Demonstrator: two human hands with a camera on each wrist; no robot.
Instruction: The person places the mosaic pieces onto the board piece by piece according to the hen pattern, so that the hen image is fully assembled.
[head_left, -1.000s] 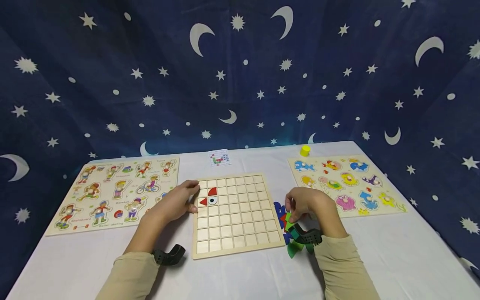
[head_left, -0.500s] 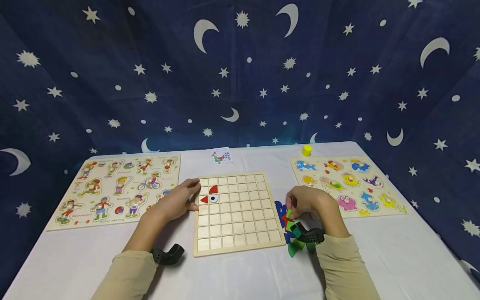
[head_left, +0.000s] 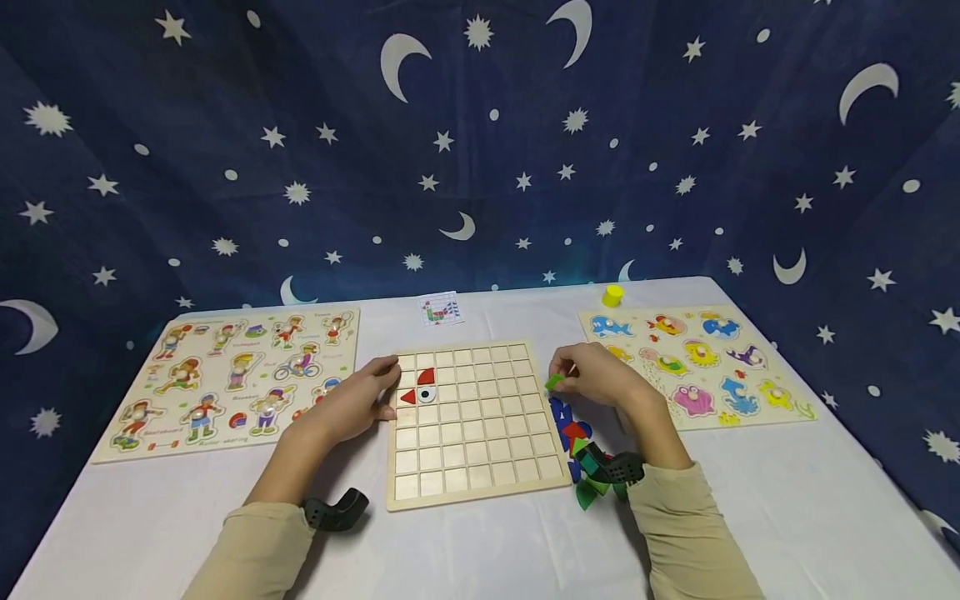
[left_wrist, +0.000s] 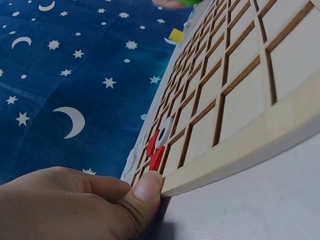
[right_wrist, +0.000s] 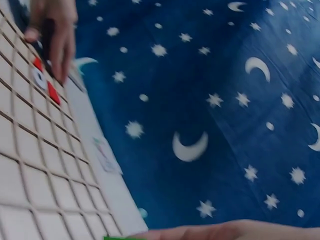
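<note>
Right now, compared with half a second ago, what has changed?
The right hand carried a green piece away from the loose pieces, forward and slightly left. The left hand stayed at the edge of the board; the eye piece and two red pieces kept their squares.

At the bottom, the right grip (right_wrist: 225,232) touches a green piece (right_wrist: 120,238) near a gridded board (right_wrist: 40,190) bearing red pieces (right_wrist: 53,94).

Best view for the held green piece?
Head: the green piece sits well inside the frame, its visible part clear at the right grip's fingertips. Left wrist: only part, cut by the top edge. Right wrist: just a strip at the bottom edge.
</note>
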